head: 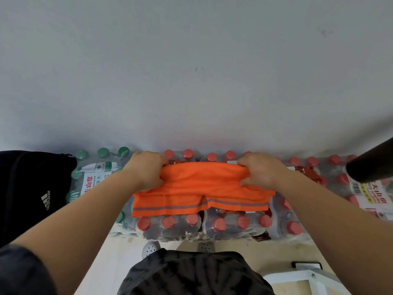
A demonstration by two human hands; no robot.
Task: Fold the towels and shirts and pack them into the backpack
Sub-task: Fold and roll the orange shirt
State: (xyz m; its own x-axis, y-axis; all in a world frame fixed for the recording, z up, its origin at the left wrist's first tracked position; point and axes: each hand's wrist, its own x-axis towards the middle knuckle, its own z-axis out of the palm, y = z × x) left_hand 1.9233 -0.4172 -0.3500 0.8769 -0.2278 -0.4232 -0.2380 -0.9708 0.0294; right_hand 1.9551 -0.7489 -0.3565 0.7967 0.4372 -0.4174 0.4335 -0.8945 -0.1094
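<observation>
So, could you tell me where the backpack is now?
In the head view, the black backpack sits at far left, beside the green-capped water bottles.

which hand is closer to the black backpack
Left. The left hand grips the towel at its left end, toward the backpack; the right hand grips its far end.

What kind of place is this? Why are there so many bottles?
Probably a storage corner or stockroom; I can't be sure. Shrink-wrapped packs of water bottles stand against a bare wall, and the orange towel lies on top of them. A black backpack sits beside them.
</observation>
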